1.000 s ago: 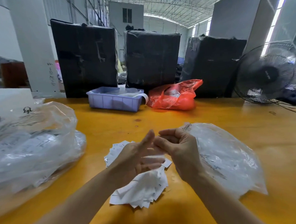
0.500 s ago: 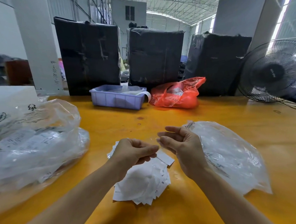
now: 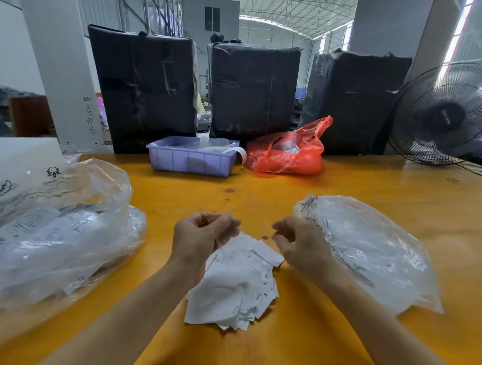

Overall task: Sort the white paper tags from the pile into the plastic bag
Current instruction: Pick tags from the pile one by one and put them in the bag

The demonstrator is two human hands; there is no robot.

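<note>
A loose pile of white paper tags (image 3: 234,288) lies on the yellow table (image 3: 298,344) straight in front of me. Just above the pile's far end, my left hand (image 3: 201,237) has its fingers curled and pinches what looks like a thin scrap of clear film. A clear plastic bag (image 3: 372,253) with some tags inside lies to the right of the pile. My right hand (image 3: 299,243) is at the bag's left edge with fingers curled and seems to grip that edge, which runs behind the hand.
A big clear bag (image 3: 55,234) full of printed tags fills the left side. At the back stand a lilac plastic bin (image 3: 191,159), a red bag (image 3: 288,152), three black-wrapped bales (image 3: 254,89), and a floor fan (image 3: 448,115) at the right.
My hands were touching above the pile and have drawn apart. The left hand's straight fingers have curled in. The right hand has stayed by the bag's edge.
</note>
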